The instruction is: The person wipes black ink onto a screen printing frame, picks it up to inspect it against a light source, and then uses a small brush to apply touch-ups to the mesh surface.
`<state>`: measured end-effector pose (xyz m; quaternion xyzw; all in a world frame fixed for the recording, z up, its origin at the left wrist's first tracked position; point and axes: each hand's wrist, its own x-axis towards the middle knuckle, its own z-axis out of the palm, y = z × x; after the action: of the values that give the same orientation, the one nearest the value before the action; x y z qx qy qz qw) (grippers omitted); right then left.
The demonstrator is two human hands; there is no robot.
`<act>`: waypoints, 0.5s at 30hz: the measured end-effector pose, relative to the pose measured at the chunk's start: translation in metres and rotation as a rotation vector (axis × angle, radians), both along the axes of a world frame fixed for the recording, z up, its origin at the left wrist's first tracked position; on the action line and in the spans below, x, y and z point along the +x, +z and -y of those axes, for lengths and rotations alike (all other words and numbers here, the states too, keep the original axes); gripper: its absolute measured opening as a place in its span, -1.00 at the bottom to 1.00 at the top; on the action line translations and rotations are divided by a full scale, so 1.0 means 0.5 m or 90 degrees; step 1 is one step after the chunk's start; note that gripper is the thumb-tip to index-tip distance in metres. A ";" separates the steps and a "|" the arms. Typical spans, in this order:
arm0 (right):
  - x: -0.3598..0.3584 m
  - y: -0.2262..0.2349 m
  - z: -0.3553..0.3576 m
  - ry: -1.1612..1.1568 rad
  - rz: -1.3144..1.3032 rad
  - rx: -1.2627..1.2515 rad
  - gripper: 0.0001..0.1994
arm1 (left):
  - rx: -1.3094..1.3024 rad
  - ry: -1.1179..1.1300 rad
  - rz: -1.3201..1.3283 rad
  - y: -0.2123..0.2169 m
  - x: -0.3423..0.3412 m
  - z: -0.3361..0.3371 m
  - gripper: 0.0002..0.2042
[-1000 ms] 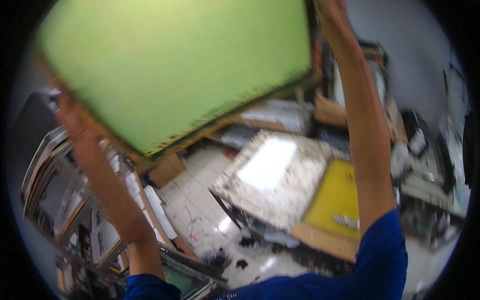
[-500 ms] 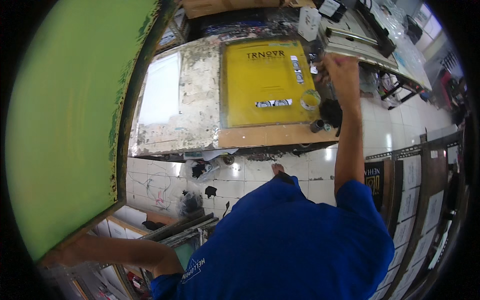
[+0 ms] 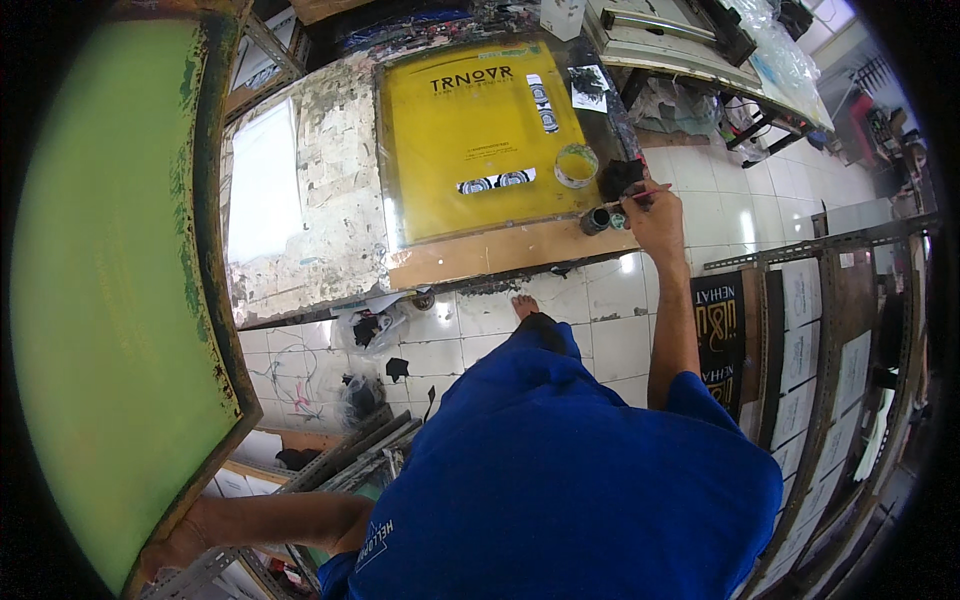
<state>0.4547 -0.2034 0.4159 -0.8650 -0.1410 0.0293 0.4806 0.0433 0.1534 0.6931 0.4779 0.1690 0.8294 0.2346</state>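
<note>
Fingers of right hand [image 3: 655,215] pinch a thin brush [image 3: 630,195] beside small jar [image 3: 594,221]; left hand [image 3: 165,550] grips green screen frame [image 3: 215,300].

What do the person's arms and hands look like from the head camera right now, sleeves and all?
Both hands are bare, with no gloves, rings or watch visible. The right hand leads back along a bare forearm to a short bright blue shirt sleeve. The left hand also has a bare forearm. The blue shirt has small white lettering near the left shoulder.

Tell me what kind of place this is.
Probably a screen-printing workshop: the left hand holds a large wooden frame with green mesh, a yellow printing screen lies on the ink-stained worktable, and printed panels sit on metal racks.
</note>
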 end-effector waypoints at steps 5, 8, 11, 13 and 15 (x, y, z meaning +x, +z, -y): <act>-0.002 -0.018 -0.010 0.012 0.063 -0.097 -0.89 | 0.012 0.006 0.013 -0.012 -0.004 -0.006 -0.39; -0.013 -0.002 -0.003 -0.050 0.060 -0.010 -0.89 | -0.004 0.016 0.034 -0.016 -0.007 -0.009 -0.39; -0.028 0.037 -0.003 -0.099 0.026 0.001 -0.89 | -0.003 -0.013 0.028 -0.021 -0.018 -0.019 -0.39; -0.026 0.032 -0.001 -0.058 0.042 -0.012 -0.88 | 0.000 -0.065 0.008 -0.022 -0.024 -0.024 -0.38; -0.022 0.017 0.001 -0.026 0.069 -0.057 -0.86 | -0.006 -0.040 0.029 -0.027 -0.015 -0.017 -0.38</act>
<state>0.4438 -0.2038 0.4246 -0.8885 -0.1474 -0.0211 0.4340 0.0358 0.1621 0.6799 0.4632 0.1525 0.8314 0.2663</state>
